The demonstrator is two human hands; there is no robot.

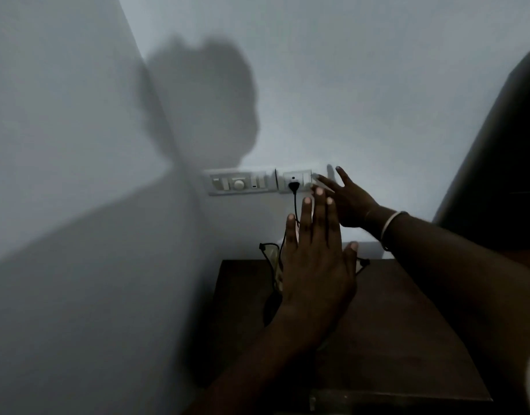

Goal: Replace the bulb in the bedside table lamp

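Wall (pixel 362 85): pale grey-white, dim light, with a large soft shadow of the person across its left part.
Bedside table (pixel 407 339): dark brown wooden top, standing against the wall below the switch plates.
Lamp (pixel 274 265): only partly visible on the back left of the table top; a dark wire-like frame and a pale part show at either side of the left hand, which covers the rest. No bulb can be made out.
Left hand (pixel 314 265): flat and spread wide, fingers straight and pointing up toward the wall, holding nothing; it is in front of the lamp.
Right hand (pixel 347 202): open, fingers splayed, holding nothing; a fingertip touches the right edge of the socket plate. A thin bangle (pixel 391 224) circles its wrist.
Switch plates (pixel 239 182): two white panels side by side on the wall, above the table.
Plug (pixel 293 186): black, seated in the right panel; its cord (pixel 295 208) drops down behind the left hand's fingers toward the lamp.
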